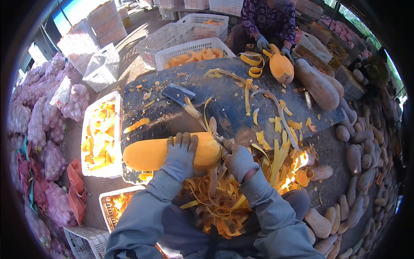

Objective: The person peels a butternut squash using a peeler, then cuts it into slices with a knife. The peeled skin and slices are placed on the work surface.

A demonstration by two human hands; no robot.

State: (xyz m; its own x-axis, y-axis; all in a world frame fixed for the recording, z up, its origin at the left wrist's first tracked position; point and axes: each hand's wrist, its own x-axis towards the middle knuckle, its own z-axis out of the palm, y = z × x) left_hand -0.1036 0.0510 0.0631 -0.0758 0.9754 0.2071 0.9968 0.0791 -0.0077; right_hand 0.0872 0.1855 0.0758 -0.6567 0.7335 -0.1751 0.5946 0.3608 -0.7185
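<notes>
A long peeled winter squash point(145, 155), bright orange, lies across the near edge of the dark work board point(207, 81). My left hand point(180, 155), in a grey work glove, is laid over its middle and grips it. At the squash's right end, my right hand point(237, 158) is closed around a small hand tool point(218, 140). Its dark metal part touches the squash; the glove hides most of it, so I cannot tell its exact kind. Just beyond the squash lies a cleaver point(179, 94) with a wooden handle. Long peel strips point(220, 194) are heaped between my knees.
Across the board, a co-worker's gloved hands point(262, 43) hold a partly peeled squash point(281, 66). Unpeeled squashes point(317, 84) rest on its right side, with many more on the floor. A white crate point(119, 129) of orange pieces stands left, near mesh sacks point(48, 113) of bulbs.
</notes>
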